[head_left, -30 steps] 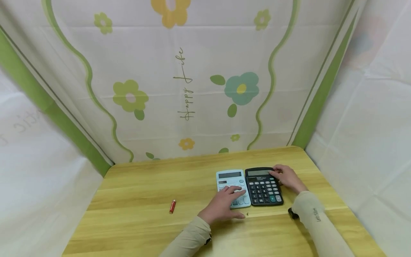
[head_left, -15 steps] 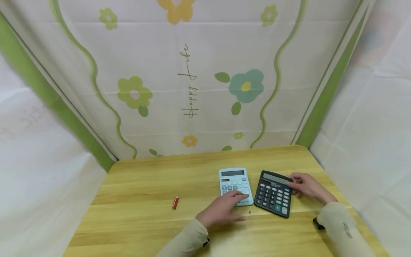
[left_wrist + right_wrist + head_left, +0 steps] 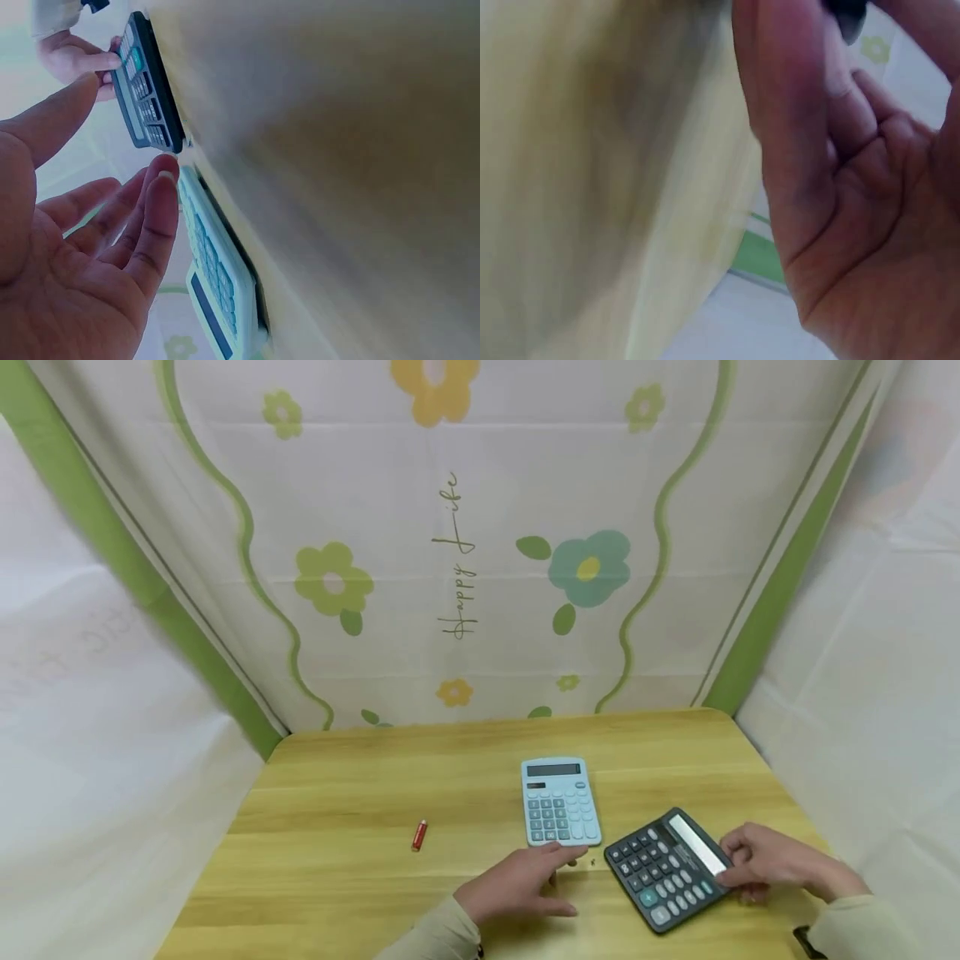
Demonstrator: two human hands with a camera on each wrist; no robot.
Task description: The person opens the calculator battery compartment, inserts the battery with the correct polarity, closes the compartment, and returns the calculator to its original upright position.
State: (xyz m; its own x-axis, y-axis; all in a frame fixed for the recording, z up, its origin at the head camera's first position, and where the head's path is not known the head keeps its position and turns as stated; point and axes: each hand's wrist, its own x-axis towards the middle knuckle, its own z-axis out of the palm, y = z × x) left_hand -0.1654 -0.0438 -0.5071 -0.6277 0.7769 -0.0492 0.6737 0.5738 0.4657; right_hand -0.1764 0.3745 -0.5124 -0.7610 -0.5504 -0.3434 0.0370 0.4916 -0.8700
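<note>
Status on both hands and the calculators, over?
Right hand pinches black calculator at display end. Left hand holds nothing, near light-blue calculator. Red tube left of both calculators.

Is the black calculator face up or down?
Face up: in the head view, the black calculator shows its keys and screen; the right hand pinches it.

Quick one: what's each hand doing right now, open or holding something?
Left hand: open, holding nothing, near the light blue calculator.
Right hand: holding the black calculator at its screen end.
</note>
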